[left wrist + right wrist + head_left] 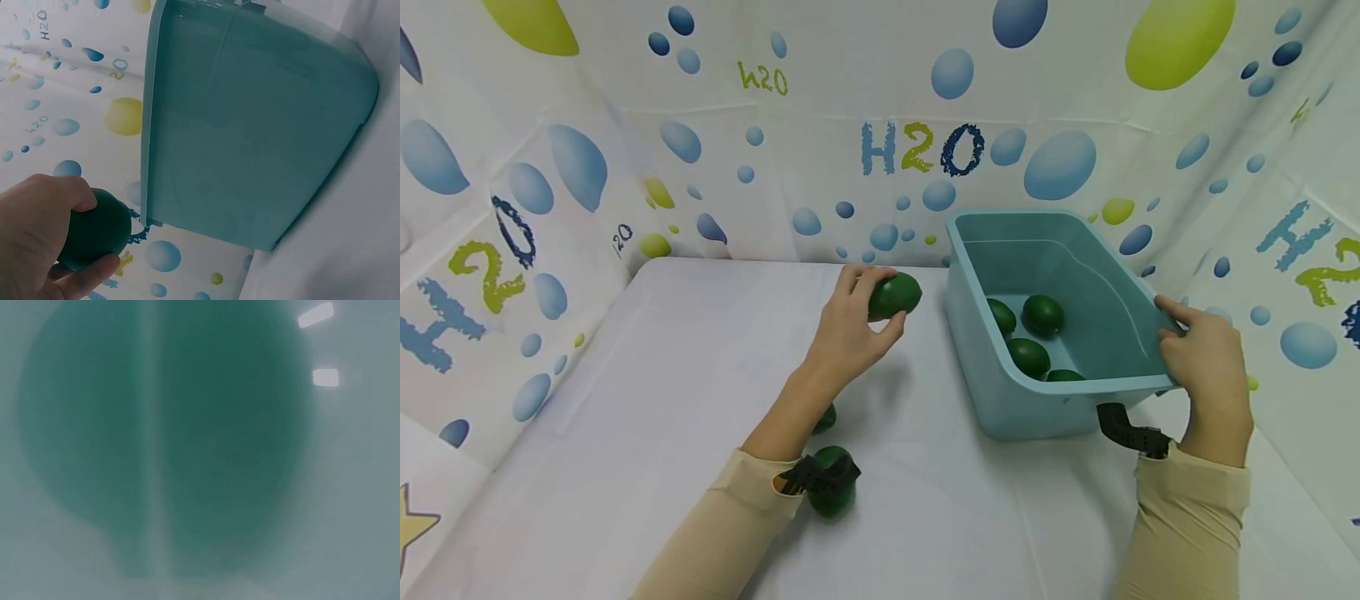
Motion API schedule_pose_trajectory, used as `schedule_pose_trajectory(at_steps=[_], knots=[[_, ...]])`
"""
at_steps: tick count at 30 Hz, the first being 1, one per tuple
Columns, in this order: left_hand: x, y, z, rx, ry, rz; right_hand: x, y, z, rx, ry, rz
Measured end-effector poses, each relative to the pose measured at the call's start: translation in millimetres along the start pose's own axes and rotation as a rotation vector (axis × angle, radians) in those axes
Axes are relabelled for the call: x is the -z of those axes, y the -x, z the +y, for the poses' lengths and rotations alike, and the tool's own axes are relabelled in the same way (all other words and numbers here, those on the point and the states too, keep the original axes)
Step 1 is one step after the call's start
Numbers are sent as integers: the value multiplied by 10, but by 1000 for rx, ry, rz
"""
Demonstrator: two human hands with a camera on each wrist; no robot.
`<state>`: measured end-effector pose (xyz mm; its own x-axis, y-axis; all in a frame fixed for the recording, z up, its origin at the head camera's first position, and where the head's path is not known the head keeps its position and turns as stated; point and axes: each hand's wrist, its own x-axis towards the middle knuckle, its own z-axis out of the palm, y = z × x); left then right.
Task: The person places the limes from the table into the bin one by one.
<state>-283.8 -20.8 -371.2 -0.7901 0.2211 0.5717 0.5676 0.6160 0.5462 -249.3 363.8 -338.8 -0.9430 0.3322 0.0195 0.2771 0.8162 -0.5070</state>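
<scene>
In the head view my left hand (855, 325) pinches a dark green, smooth avocado (895, 297) between fingers and thumb, above the table and left of a turquoise plastic bin (1037, 410). The left wrist view shows the same avocado (100, 231) in the fingers, beside the bin's wall (250, 125). My right hand (1206, 350) grips the bin's right rim near its front corner. Several avocados (1042, 315) lie inside on the bin's floor. The right wrist view is filled by a blurred turquoise surface (231, 437), too close to make out details.
Two more avocados lie on the white table under my left forearm; the nearer one (831, 500) is partly covered by the black wrist strap (822, 473), the farther one (826, 418) by the arm. A patterned curtain (820, 183) hangs behind the table and at its sides.
</scene>
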Motion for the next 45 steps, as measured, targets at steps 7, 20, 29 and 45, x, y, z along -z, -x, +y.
schedule_pose_trajectory(at_steps=[7, 20, 29, 45], knots=[[4, -10, 10, -23, 31, 37, -4, -3, -2, 2, 2, 9], [40, -18, 25, -147, 89, 146, -3, 4, -24, -14, -11, -1], [33, -13, 47, -193, 115, 145, -5, 3, -20, -11, -6, 1], [30, -7, 198, -253, 156, 125, -5, -9, -6, -19, -1, -8]])
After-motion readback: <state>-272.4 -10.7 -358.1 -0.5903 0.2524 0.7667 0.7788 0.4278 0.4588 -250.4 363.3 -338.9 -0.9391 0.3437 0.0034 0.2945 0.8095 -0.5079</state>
